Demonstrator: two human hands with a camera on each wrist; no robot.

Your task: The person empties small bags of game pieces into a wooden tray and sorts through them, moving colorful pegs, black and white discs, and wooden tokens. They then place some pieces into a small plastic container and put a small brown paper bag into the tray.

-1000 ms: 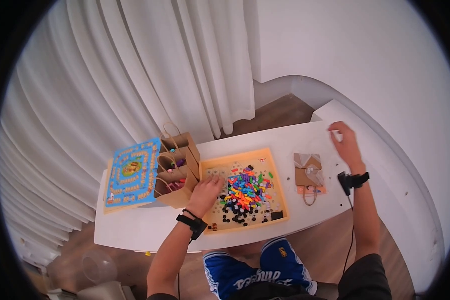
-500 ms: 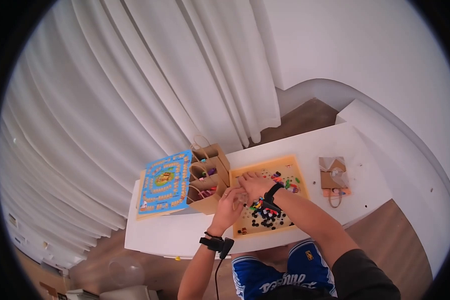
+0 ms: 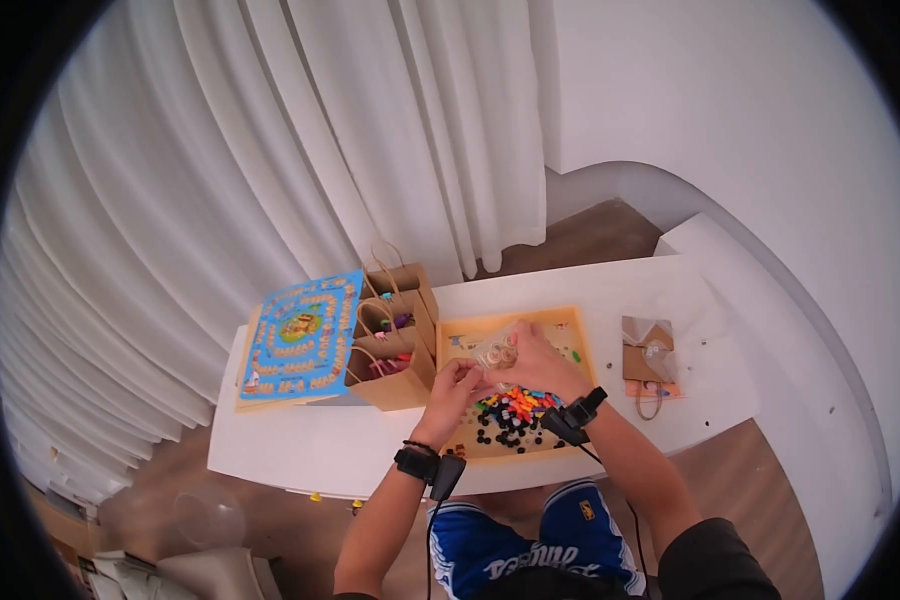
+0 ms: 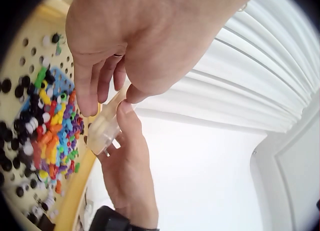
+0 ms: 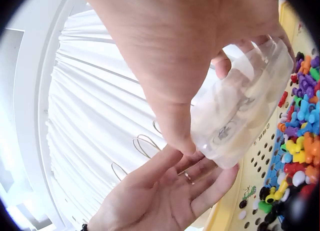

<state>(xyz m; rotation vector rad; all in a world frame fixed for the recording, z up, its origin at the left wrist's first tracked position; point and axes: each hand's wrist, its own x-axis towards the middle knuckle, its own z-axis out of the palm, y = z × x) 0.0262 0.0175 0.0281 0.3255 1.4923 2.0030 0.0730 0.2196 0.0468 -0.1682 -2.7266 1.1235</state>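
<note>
Over a yellow-rimmed tray (image 3: 465, 324), both hands hold a clear plastic case (image 5: 245, 118) with pale round shapes in it. My right hand (image 3: 552, 368) grips its far side, thumb in front and fingers behind, as the right wrist view shows. At the near end is my left hand (image 3: 455, 395), its thumb touching the case beside the right thumb and its fingers reaching round the other side. In the left wrist view the case (image 4: 104, 131) sits between the two hands. Below them lies a heap of small colourful plastic pieces (image 3: 520, 406), with black and white ones at its near side.
Left of the tray stand brown paper bags (image 3: 400, 388) with small colourful items inside. A blue game board (image 3: 300, 330) lies beside them. On the white table (image 3: 715, 310) to the right is a flat brown bag (image 3: 646, 352) with a looped handle.
My right hand has come from the table's right side to the tray and grips the case. The case, earlier under my left hand in the tray, is now raised between both hands.
</note>
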